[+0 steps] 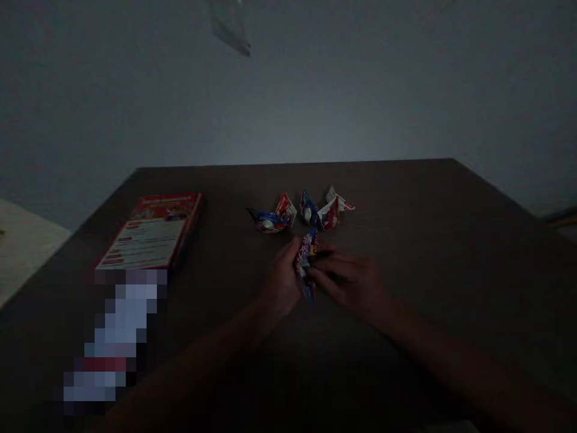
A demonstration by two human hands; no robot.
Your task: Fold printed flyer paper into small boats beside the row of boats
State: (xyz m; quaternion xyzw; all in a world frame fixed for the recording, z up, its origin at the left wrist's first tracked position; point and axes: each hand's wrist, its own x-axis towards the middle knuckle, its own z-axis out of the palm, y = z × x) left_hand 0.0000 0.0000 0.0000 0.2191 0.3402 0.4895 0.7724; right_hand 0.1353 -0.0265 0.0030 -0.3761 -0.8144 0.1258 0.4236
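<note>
My left hand [282, 276] is closed around one side of a folded piece of printed paper [307, 258], blue, white and yellow, held upright above the table. From the other side, the fingers of my right hand [349, 278] pinch its lower middle. Just beyond my hands sit more folded paper shapes with pointed ends: a blue and red one [271, 221] at the left and a blue, white and red one [331, 213] at the right. Whether the right-hand shape is one piece or two I cannot tell. The light is dim and fine folds do not show.
A red-edged booklet or stack of printed sheets [146, 243] lies on the dark table [428, 240] at the left. Nearer, a pixelated whitish strip [124, 325] hides its detail. Behind the table rises a pale wall [360, 90], with a clear plastic-looking object [229, 27] high on it.
</note>
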